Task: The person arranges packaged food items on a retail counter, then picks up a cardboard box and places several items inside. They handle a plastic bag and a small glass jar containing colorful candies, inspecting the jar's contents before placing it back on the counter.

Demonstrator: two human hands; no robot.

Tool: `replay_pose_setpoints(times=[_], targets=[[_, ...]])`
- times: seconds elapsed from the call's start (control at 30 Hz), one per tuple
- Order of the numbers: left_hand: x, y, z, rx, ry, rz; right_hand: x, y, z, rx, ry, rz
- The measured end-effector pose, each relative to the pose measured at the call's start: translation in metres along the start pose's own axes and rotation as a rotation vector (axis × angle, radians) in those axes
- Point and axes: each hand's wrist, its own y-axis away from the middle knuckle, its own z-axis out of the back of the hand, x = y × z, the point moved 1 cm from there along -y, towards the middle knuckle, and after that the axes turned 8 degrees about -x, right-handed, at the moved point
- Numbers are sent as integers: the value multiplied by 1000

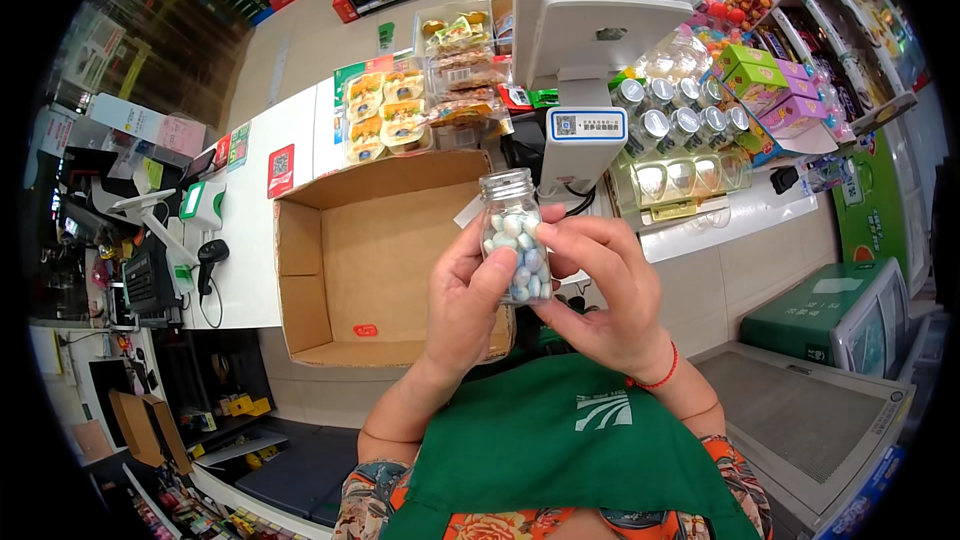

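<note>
Between my two hands I hold a small clear bottle [516, 229] of pale blue, green and white candies or tablets, its silver screw cap uppermost. My left hand [469, 292] wraps its left side, with the thumb across the front. My right hand [611, 277] grips the right side by its fingertips. Below and left of the bottle, an open cardboard box [304, 300] rests on the counter, with a red mark on its inside floor. Similar silver-capped bottles [667, 112] stand in rows at the right, behind a clear plastic display tray [690, 178].
A white monitor with a stand [585, 135] rises behind the bottle. Packaged foods [386, 109] sit beyond the box. On the left are a barcode scanner [210, 259], a keyboard [146, 281] and a white counter [247, 240]. A green box [817, 307] lies at the right.
</note>
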Motion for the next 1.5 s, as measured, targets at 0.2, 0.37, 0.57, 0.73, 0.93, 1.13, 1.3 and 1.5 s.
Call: replay_pose_setpoints(times=[0.2, 0.37, 0.57, 0.73, 0.93, 1.13, 1.3, 1.5], targets=[[0, 1, 0, 16, 4, 0, 1, -3, 2, -1, 53, 32], [1, 1, 1, 87, 144, -46, 1, -3, 2, -24, 54, 45], [0, 3, 0, 103, 101, -60, 2, -4, 3, -31, 42, 38], [-1, 6, -4, 48, -12, -32, 3, -2, 4, -33, 20, 7], [-1, 7, -1, 148, 71, -57, 3, 0, 5, -36, -1, -12], [-2, 9, -3, 142, 54, -50, 3, 2, 6, -37, -4, -18], [-5, 12, -9, 66, -41, -41, 3, 2, 7, -40, 21, 13], [-4, 12, -4, 158, -24, -79, 5, 4, 8, -40, 21, 18]])
